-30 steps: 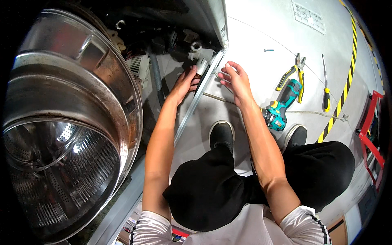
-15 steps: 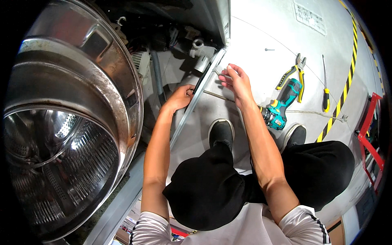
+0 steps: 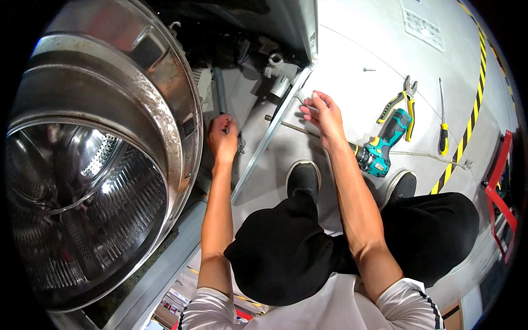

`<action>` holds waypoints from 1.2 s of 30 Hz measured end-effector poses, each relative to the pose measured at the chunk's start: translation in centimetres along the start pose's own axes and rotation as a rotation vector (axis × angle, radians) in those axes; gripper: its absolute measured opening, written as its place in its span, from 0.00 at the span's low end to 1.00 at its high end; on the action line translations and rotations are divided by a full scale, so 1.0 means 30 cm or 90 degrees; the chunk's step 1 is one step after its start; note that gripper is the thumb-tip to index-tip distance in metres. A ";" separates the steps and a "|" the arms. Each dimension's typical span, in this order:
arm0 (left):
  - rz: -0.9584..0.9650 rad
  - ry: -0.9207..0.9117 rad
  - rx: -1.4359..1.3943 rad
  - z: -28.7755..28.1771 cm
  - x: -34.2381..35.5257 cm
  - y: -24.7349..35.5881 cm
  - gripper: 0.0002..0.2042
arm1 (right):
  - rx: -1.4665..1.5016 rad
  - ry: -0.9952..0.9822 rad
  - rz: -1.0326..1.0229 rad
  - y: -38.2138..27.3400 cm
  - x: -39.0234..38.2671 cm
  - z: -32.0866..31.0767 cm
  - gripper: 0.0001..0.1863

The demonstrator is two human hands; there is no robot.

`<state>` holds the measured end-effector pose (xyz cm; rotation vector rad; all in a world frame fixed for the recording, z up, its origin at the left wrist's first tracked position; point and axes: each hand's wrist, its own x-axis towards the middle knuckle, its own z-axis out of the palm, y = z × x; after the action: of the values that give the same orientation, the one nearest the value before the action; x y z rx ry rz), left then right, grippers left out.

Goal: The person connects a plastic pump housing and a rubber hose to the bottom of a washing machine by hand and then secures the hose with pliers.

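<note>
We seem busy at the grey hose (image 3: 220, 91) beside the drum (image 3: 113, 91), left hand (image 3: 223, 142) curled, right hand (image 3: 327, 121) loosely bent, whether either grips anything unclear, the next move likely needing a sure hold.

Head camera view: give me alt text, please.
A person's left hand is at a grey hose beside a metal drum; the right hand is near a metal rail. Pliers, a drill and a screwdriver lie on the floor.
</note>
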<state>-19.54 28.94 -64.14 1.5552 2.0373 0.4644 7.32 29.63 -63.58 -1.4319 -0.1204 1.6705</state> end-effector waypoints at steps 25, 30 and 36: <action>-0.277 -0.050 -0.906 -0.076 -0.046 0.184 0.13 | -0.681 0.030 -0.645 -0.171 0.036 0.235 0.21; -0.282 -0.125 -0.946 -0.070 -0.044 0.157 0.10 | -0.861 -0.023 -0.542 -0.196 0.034 0.259 0.29; -0.299 -0.008 -0.972 -0.060 -0.076 0.124 0.14 | -1.045 -0.069 -0.525 -0.186 0.140 0.260 0.27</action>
<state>-17.28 27.87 -60.12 0.1431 1.2150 1.3268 4.29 39.27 -60.87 -1.8389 -2.1785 0.7117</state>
